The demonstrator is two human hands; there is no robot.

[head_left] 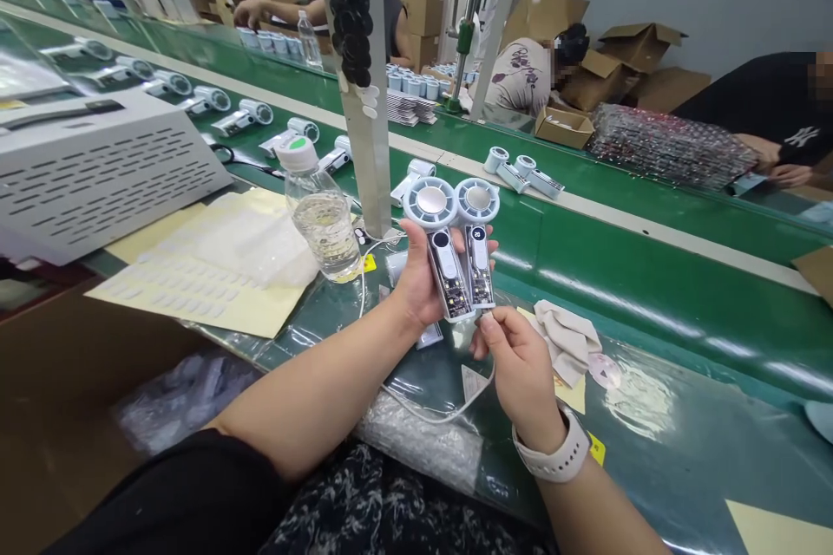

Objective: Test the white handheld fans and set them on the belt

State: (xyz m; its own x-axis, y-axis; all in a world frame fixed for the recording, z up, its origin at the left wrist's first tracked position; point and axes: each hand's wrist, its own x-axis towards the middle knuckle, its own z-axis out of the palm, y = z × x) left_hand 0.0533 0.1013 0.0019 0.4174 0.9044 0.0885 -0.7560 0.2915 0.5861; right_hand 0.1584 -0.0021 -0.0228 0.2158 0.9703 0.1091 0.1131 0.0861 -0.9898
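Two light blue handheld fans rest side by side in my left hand (420, 282), its fingers wrapped behind them. The left handheld fan (449, 273) has a dark round display. On the right handheld fan (480, 264) the display is lit with what looks like "20". My right hand (521, 360) pinches the end of a white cable (449, 418) at the bottom of the right fan. Whether the plug is fully seated is hidden by my fingers. The cable loops down to the left below my hands.
A water bottle (322, 217) and yellow sticker sheets (214, 277) lie left, beside a vented metal box (104, 165). A crumpled cloth (566, 338) is at right. More fans (524, 172) sit on the green conveyor (625, 251) behind a metal post (370, 139). Co-workers sit across.
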